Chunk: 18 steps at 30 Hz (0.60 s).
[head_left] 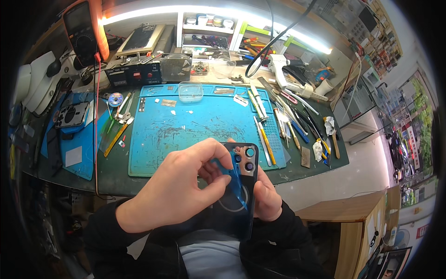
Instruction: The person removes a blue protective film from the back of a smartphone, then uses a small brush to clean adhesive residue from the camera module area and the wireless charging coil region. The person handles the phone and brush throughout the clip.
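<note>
A dark smartphone (241, 222) is held before my chest, its back facing up, with a camera block of several lenses in the top corner and a pale ring on the back. My right hand (268, 197) grips it along the right edge, thumb on the side, other fingers mostly hidden behind. A strip of clear blue film (238, 186) stands partly lifted over the phone's back. Thumb and forefinger of my left hand (186, 179) are closed on the film near the lenses. Whether the film still sticks to the phone at its lower end, I cannot tell.
Beyond the phone lies a blue repair mat (186, 135) with a clear plastic box (191, 92) at its back. Tweezers, brushes and screwdrivers (297, 121) crowd its right side. A solder spool (115, 99) sits left, beside a hanging red cable (97, 139). A wooden cabinet (344, 209) stands at right.
</note>
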Available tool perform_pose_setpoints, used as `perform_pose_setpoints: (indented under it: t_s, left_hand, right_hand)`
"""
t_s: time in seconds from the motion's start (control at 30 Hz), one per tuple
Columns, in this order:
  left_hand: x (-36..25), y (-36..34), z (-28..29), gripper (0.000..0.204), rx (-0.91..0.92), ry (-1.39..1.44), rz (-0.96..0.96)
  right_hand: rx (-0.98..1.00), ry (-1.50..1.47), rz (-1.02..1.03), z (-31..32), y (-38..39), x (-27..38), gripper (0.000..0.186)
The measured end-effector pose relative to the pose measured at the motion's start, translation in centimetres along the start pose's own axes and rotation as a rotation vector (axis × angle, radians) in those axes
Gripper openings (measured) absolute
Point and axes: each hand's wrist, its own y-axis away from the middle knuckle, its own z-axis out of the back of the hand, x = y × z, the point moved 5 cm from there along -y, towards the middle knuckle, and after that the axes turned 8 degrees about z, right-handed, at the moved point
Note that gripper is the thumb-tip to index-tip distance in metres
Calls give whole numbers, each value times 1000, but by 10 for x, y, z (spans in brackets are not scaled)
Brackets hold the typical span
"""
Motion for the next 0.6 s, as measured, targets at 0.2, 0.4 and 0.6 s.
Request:
perform_pose_setpoints:
  t_s: [0.2,0.4,0.6]
  left_hand:
    - [-3,0,0,13,3,-16,-10]
    - [0,2,2,13,-6,-50,-52]
    - [2,0,-6,16,-74,-22,-35]
  right_hand:
    - [7,-14,-7,4,3,1,102]
    - [2,12,40,4,2,-1,99]
    - [-12,116,101,8,-1,-6,103]
